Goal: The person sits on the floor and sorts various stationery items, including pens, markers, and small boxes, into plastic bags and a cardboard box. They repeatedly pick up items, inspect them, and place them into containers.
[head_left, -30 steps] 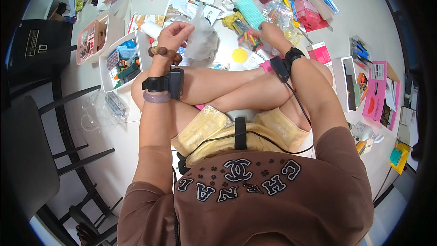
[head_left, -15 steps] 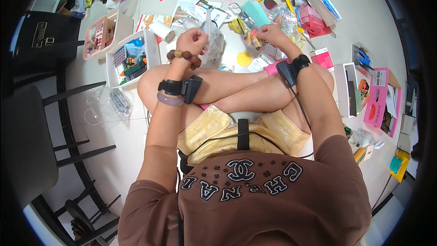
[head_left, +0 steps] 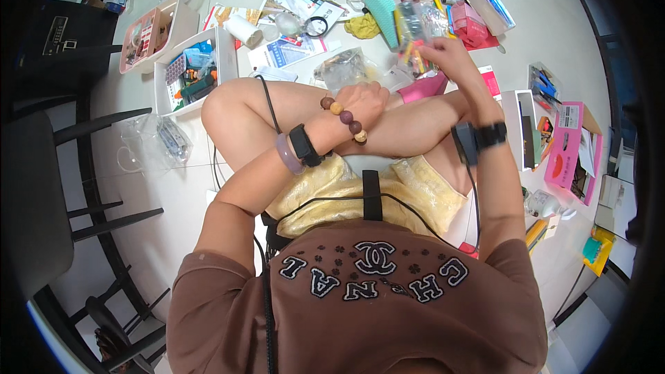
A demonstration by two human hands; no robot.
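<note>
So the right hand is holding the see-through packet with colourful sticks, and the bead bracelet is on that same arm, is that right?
Not quite: the bead bracelet is on the left wrist, as the head view shows. The right hand does hold the see-through packet with colourful sticks.

Brown shirt [head_left: 360, 318]: dark, pale-edged capitals [head_left: 360, 291] | pink box [head_left: 564, 156]: white label [head_left: 571, 116], print too small

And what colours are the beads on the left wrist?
The beads are dark brown and tan, seen best in the head view.
</note>
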